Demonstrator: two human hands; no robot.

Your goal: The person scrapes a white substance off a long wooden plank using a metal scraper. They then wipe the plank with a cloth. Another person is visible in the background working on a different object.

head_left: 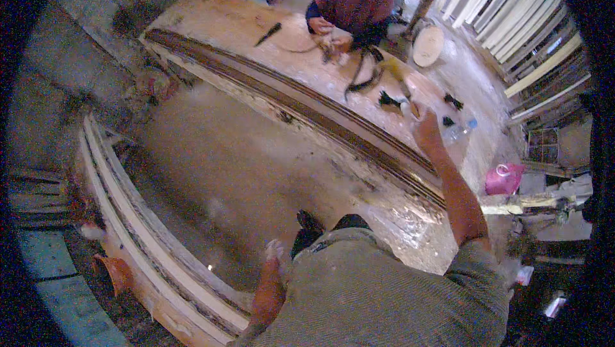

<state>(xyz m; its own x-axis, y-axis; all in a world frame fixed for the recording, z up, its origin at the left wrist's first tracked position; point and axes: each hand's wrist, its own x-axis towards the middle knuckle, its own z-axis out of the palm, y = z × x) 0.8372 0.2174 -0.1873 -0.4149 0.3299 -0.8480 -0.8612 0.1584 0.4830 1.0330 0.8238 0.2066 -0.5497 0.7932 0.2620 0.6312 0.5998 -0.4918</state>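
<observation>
My right hand point(423, 120) reaches over the right part of a long, pale wooden worktable point(218, 17). Its fingers look closed at whitish tips, but what they hold is too blurred to name. A black bundle point(389, 99) lies just left of these fingers, and a blurred yellowish strip point(395, 73) runs above them. Low beside my body hangs my left hand point(275, 252), its fingers whitish and blurred, away from the table. Dark curved strips point(366, 76) lie on the tabletop near a co-worker's hands point(330, 38).
Long dark brown strips point(307, 107) run along the table's near edge. A co-worker point(354, 2) sits across. Right of my hand are a clear bottle point(462, 130) and a pink bag point(503, 179). Curved pale planks point(138, 231) and an orange pot point(115, 274) stand at left.
</observation>
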